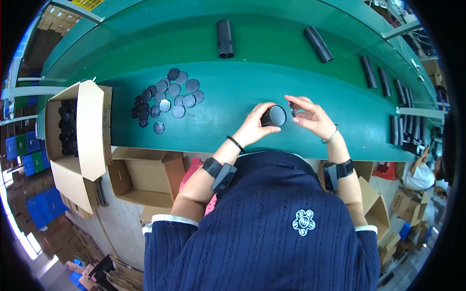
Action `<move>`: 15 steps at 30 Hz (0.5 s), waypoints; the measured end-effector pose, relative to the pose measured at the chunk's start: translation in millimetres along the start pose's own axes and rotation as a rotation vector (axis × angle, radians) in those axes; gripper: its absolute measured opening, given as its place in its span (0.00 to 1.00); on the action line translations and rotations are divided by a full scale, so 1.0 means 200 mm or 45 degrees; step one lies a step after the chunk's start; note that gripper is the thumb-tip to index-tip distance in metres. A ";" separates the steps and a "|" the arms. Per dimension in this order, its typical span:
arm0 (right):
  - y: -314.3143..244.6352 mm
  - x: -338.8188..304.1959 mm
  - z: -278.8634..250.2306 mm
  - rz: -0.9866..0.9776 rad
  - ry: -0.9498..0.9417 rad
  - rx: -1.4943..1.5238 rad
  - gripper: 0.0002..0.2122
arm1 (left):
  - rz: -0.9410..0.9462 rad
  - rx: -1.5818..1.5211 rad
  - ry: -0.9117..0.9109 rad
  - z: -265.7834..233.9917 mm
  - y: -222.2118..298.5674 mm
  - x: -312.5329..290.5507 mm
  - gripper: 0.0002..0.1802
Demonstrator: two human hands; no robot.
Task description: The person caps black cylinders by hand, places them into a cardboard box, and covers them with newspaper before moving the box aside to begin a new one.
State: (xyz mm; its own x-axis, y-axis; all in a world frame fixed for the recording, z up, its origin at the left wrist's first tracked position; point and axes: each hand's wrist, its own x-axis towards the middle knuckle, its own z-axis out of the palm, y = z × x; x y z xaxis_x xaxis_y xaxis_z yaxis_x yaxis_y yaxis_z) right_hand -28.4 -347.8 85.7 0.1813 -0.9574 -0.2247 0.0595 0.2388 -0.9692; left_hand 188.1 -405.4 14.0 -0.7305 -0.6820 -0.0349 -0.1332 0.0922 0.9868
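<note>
My left hand (pixel 253 127) is closed around a short-looking black tube (pixel 274 116); its round grey-black end faces up toward me. Just to the right, my right hand (pixel 314 119) pinches a thin black disc-like cap (pixel 292 109) on edge between thumb and fingers. A small gap separates the cap from the tube. Both hands are above the near part of the green bench (pixel 233 82). To the left lie several loose round black caps (pixel 178 111), some dull and some shiny.
An open cardboard box (pixel 94 126) with many black pieces stands at the bench's left end. Black tubes (pixel 225 39) lie along the far green strip, more (pixel 410 128) at the right. Another open carton (pixel 145 177) sits below the bench edge. A co-worker (pixel 420 174) is at far right.
</note>
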 end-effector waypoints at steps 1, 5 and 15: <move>-0.02 -0.01 0.02 -0.017 0.009 -0.267 0.26 | -0.039 -0.104 0.014 0.03 -0.01 0.00 0.40; -0.04 -0.01 0.08 -0.158 -0.044 -0.836 0.28 | 0.117 0.318 -0.040 0.07 -0.03 0.00 0.40; 0.04 -0.05 0.07 -0.302 -0.028 -0.955 0.27 | 0.022 0.147 -0.095 0.05 -0.04 0.02 0.42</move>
State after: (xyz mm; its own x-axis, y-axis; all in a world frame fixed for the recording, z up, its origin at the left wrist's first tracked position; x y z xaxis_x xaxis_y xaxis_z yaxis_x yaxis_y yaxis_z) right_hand -16.3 -334.3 82.0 0.2664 -0.9638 -0.0086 -0.5777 -0.1525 -0.8019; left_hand 180.0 -401.5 3.8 -0.7804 -0.6244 -0.0338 -0.1934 0.1896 0.9626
